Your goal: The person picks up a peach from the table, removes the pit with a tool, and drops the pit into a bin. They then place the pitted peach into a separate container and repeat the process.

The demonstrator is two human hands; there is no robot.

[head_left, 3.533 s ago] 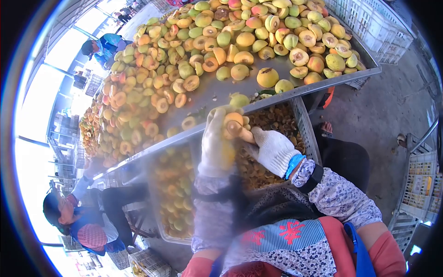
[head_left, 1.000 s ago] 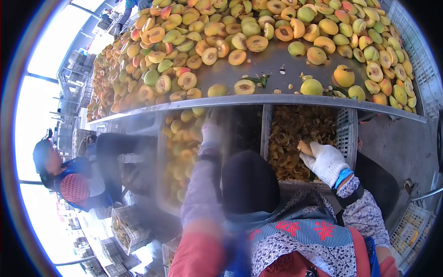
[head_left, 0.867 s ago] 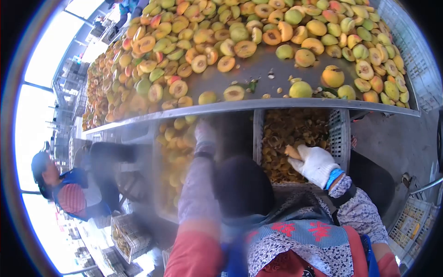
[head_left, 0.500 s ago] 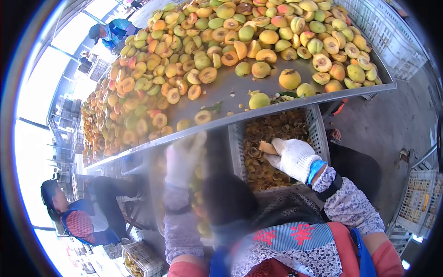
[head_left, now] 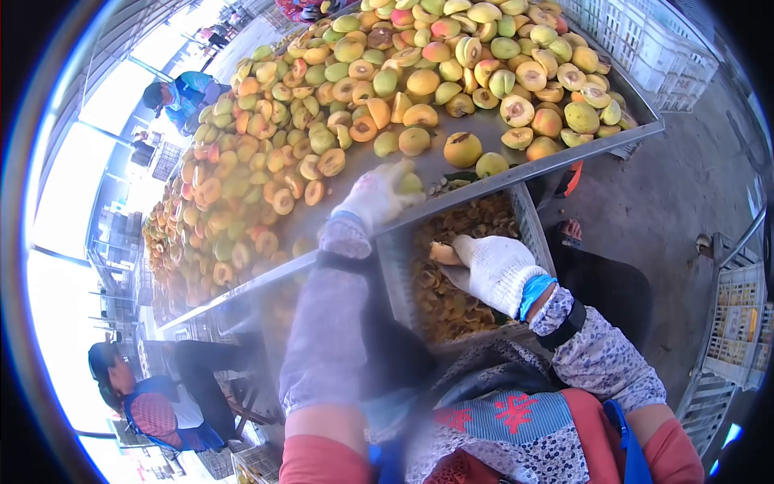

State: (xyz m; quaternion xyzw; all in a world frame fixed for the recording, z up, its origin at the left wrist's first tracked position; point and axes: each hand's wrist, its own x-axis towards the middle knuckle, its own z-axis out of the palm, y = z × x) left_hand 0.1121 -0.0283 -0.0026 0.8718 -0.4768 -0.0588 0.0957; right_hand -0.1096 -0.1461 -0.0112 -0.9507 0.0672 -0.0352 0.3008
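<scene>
Peaches (head_left: pixel 387 81) lie heaped on the table (head_left: pixel 580 148); under its near edge sits a crate (head_left: pixel 534 234) of scraps (head_left: pixel 451 302). The left hand (head_left: pixel 375 194), blurred, seems to rest on a peach (head_left: pixel 411 184) at that edge; the right hand (head_left: pixel 492 270), gripping a small piece (head_left: pixel 442 253), lies over the crate. A seated person (head_left: pixel 153 399) is lower left, stacked crates (head_left: pixel 730 323) far right.

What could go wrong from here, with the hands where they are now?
The left hand reaches a greenish peach right at the table rim; a loose grasp could send it over into the crate below. The right hand holds a tan object above that crate; if dropped, it might be lost inside.
</scene>
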